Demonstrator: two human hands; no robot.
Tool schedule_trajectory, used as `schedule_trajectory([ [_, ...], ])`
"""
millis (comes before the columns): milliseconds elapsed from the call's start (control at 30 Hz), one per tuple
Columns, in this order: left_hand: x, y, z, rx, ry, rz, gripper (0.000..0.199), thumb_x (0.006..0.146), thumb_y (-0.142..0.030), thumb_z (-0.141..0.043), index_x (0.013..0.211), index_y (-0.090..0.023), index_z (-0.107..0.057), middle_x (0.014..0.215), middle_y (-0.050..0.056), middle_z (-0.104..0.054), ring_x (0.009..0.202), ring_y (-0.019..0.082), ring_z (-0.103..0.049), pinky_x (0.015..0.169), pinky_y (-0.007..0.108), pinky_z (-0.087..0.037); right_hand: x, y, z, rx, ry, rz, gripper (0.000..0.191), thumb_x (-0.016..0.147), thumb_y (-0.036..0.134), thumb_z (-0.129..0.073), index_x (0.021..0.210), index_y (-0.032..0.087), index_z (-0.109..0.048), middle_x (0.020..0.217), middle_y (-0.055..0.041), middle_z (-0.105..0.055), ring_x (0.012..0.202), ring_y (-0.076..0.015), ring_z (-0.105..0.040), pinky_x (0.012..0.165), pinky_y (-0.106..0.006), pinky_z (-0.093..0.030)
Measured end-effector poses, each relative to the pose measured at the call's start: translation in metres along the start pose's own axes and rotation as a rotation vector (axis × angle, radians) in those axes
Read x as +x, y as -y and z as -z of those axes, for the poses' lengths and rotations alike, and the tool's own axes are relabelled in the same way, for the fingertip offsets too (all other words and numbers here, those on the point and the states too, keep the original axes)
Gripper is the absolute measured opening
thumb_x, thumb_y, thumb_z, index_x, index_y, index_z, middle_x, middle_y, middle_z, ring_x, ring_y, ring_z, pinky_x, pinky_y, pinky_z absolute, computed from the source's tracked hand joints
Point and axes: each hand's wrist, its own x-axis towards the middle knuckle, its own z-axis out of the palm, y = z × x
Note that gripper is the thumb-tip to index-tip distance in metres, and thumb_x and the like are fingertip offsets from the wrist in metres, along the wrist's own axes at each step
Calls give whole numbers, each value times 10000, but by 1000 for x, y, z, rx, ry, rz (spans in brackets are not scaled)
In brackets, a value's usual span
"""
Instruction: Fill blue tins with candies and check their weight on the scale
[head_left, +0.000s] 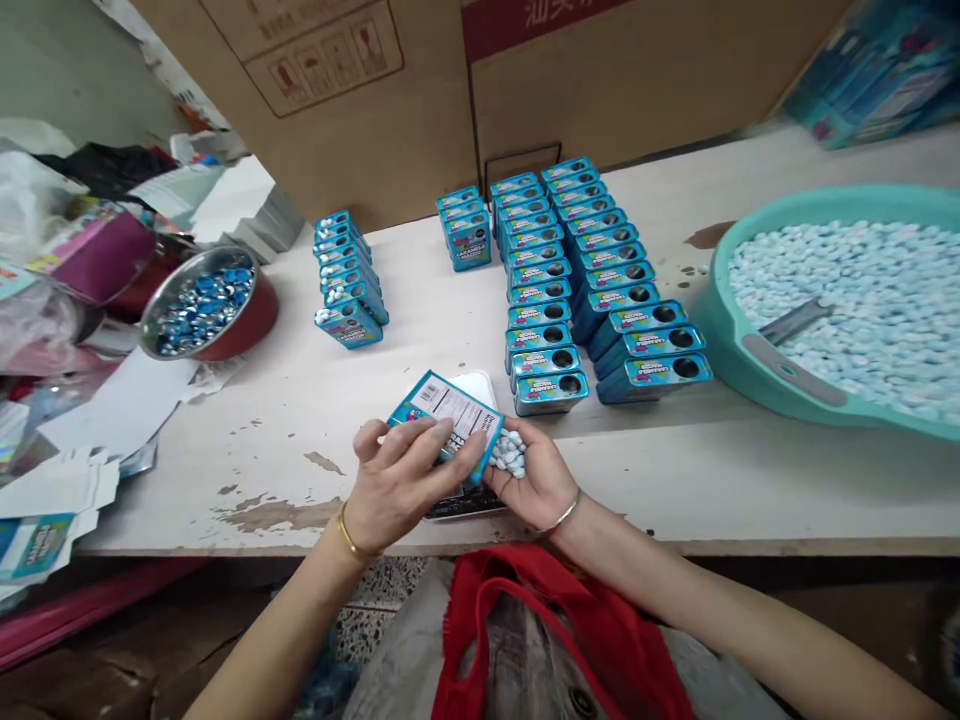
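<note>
In the head view, my left hand grips a blue tin, tilted so that its printed label faces up and its right end lies at my other palm. My right hand is cupped under a small heap of pale blue candies, touching the tin's end. Beneath both hands, a white tray or scale shows in part, with a dark front edge. Beyond them stand rows of blue tins with round dark openings on top.
On the right, a turquoise basin holds many pale candies and a metal scoop. A metal bowl of shiny blue pieces sits left, near candy-topped tins. Cardboard boxes stand behind. Papers and bags crowd the far left.
</note>
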Motion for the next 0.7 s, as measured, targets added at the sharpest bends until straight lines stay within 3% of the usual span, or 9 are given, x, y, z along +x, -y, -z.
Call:
schedule_trajectory([
  [400,-26,-6,-13,39,-113,121,391,790,-237,-682,1124,-429,-618,948,2,-641,910,178,-519,896,345,-267,-1,4,-3,4,2,-43,170,832,130,-486,828,105,-655,692,-53,-710,626,-136,-660,564,-226,-557],
  [700,-33,-13,-13,125,-195,146,361,747,-228,-720,1039,-433,-664,867,8,-645,855,177,-509,870,345,-281,-4,-1,-3,-10,-11,-70,176,834,130,-484,840,92,-655,703,-66,-710,638,-144,-663,594,-242,-563],
])
